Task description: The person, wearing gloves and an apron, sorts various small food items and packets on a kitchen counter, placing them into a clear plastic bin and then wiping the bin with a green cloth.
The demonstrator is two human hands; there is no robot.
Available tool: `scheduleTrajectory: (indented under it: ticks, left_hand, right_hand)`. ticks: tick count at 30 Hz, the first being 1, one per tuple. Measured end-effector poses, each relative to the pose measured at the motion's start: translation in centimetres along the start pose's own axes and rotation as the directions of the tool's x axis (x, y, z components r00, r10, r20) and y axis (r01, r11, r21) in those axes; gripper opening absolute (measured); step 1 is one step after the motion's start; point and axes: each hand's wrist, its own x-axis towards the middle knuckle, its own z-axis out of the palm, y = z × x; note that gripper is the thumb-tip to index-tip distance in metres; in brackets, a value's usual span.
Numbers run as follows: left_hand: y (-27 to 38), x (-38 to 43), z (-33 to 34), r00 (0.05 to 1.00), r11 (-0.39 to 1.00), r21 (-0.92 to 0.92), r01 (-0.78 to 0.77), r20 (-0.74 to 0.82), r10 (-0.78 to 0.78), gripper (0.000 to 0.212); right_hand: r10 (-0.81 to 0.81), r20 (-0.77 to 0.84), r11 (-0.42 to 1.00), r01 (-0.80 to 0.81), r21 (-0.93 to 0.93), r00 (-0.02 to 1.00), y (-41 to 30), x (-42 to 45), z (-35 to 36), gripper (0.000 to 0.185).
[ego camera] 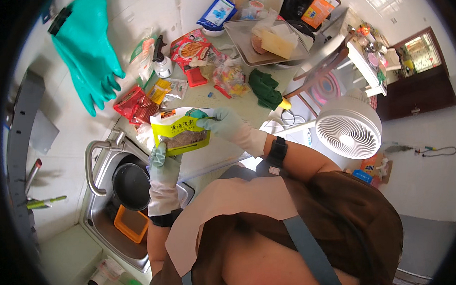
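Note:
Both gloved hands grip a yellow-green and white food pouch (186,132) in front of my body. Brown contents show through its window, and its front bears writing. My left hand (165,158), in a pale green and white glove, pinches the pouch's lower left edge. At its upper right corner, my right hand (223,124) wears a matching glove, its fingers closed on the top edge. Beyond the pouch, a red packet (135,106) and a yellow sachet (159,90) lie on the counter.
To the left, a steel sink (102,222) with a faucet (96,147) holds a black pan (131,187) and an orange plastic basket (122,231). A metal tray (243,53), spray bottle (162,65) and green cloth (264,89) are farther back. A white fan (348,127) stands right.

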Motion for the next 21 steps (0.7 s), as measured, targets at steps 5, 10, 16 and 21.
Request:
scheduleTrajectory:
  ticks: [5,10,16,21]
  left_hand:
    - [-1.2,-0.6,-0.6,0.998,0.992,-0.122,-0.018,-0.067,0.010,0.023]
    - [1.2,0.4,0.5,0.990,0.997,-0.078,-0.025,-0.138,0.014,0.043]
    - [2.8,0.7,-1.7,0.993,0.991,-0.136,-0.004,-0.120,-0.013,0.043]
    - [3.1,0.6,-1.6,0.986,0.986,-0.166,-0.005,-0.167,-0.023,0.039]
  right_hand:
    - [0.042,-0.049,0.997,-0.039,0.061,0.998,2.6,1.1,-0.6,0.031]
    - [0.025,-0.170,0.988,-0.050,-0.143,0.985,3.8,3.1,-2.8,0.030]
    - [-0.178,-0.279,0.824,-0.013,-0.567,0.944,5.0,8.0,-7.0,0.030]
    - [-0.230,-0.381,0.790,-0.057,-0.611,0.896,4.9,9.6,-8.9,0.033]
